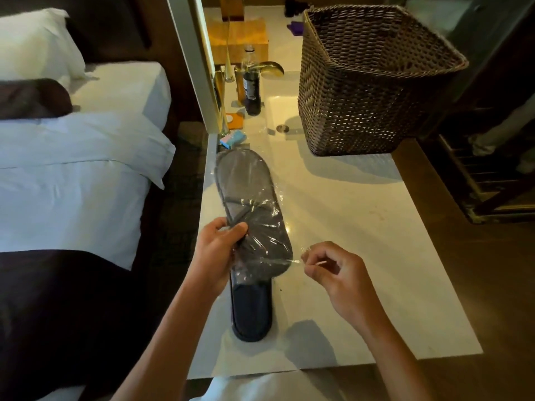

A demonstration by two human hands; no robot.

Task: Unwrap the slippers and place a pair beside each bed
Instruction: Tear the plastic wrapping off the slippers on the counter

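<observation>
Grey fabric slippers in clear plastic wrap (pixel 252 204) are getting opened right now, held up over the pale stone vanity counter (pixel 362 241). The left hand (pixel 215 250) is gripping the toe end of the wrapped pair, thumb on top, and the right hand (pixel 333 270) is pinching a loose edge of the film between thumb and forefinger, pulling it out to the side. The hands are apart, with the film stretching between them.

As for progress, I'd say it's early days. The wrap is mostly still on this pair. A dark navy slipper (pixel 251 311) is lying bare on the counter just under the held ones, so one pair looks unwrapped already. Nothing is sitting beside a bed yet as far as I can see.

Further out, a brown woven wicker basket (pixel 367 82) is standing by the sink basin (pixel 282 117), next to a dark drink bottle (pixel 252 88). White-sheeted beds (pixel 86 175) are off to the left.
</observation>
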